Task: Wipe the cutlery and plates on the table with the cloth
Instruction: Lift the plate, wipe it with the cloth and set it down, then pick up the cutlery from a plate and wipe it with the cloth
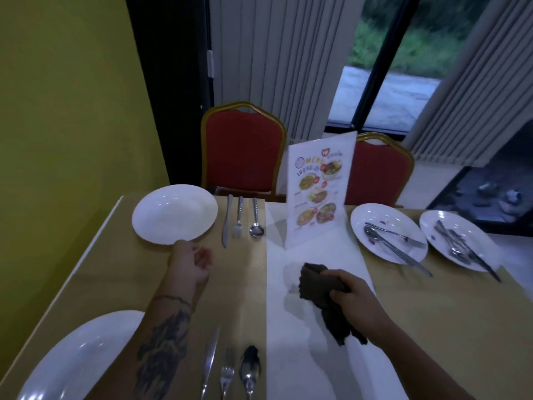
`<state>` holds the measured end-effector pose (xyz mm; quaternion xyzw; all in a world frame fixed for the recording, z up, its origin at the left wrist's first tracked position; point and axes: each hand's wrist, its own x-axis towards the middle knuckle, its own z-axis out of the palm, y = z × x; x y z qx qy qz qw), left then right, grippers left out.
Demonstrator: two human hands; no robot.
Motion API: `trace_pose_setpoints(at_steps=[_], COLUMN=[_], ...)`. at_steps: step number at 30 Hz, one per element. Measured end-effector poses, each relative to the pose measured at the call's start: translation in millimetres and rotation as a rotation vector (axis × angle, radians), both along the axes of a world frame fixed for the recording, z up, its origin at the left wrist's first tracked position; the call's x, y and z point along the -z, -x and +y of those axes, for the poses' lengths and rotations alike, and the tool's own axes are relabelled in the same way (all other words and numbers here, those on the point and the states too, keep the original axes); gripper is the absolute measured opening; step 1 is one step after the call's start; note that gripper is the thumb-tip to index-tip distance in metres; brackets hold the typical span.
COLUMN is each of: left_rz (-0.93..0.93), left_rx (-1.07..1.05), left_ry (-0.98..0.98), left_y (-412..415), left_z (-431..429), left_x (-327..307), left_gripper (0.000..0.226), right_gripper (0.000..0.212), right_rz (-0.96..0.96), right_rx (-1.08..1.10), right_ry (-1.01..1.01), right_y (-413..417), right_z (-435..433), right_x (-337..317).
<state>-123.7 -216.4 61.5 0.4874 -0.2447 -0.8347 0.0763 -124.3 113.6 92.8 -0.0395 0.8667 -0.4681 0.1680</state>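
My right hand [350,298] grips a dark brown cloth [320,287] above the white runner in the middle of the table. My left hand [190,262] hovers just in front of the far-left white plate [173,213], fingers loosely curled and holding nothing. Right of that plate lie a knife [227,220], fork [238,217] and spoon [256,219]. A near white plate [78,359] sits bottom left with a knife [210,359], fork [227,370] and spoon [249,368] beside it. Two plates at the right [383,217] [461,226] carry cutlery.
A standing menu card [318,189] is upright on the runner between the plate sets. Two red chairs [243,148] [380,171] stand behind the far table edge. A yellow wall is on the left; curtains and a window lie beyond.
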Motion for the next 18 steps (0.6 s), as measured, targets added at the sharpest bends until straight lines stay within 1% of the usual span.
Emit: trace_pose_setpoints(at_steps=[2, 4, 6, 9, 13, 18], left_rz=[0.049, 0.110, 0.161, 0.207, 0.208, 0.134], left_rx=[0.101, 0.204, 0.256, 0.288, 0.392, 0.567], left_ry=[-0.017, -0.030, -0.016, 0.009, 0.058, 0.135], left_y=[-7.2, -9.1, -7.7, -4.4, 8.5, 28.9], left_z=[27.9, 58.5, 85.9, 123.7, 175.9, 248.9], left_x=[-13.4, -25.2, -32.1, -41.2, -51.7, -47.9], left_gripper=[0.017, 0.016, 0.013, 0.016, 0.021, 0.020], right_gripper=[0.047, 0.045, 0.042, 0.037, 0.036, 0.035], right_rz=[0.010, 0.022, 0.019, 0.017, 0.005, -0.014], right_rx=[0.023, 0.051, 0.079, 0.140, 0.267, 0.391], right_ry=[0.024, 0.047, 0.060, 0.098, 0.177, 0.277], right_y=[-0.3, -2.4, -4.9, -9.7, -13.2, -12.4], right_z=[5.8, 19.0, 33.8, 59.8, 96.5, 148.6], right_x=[-2.8, -6.7, -8.4, -11.1, -14.9, -14.3])
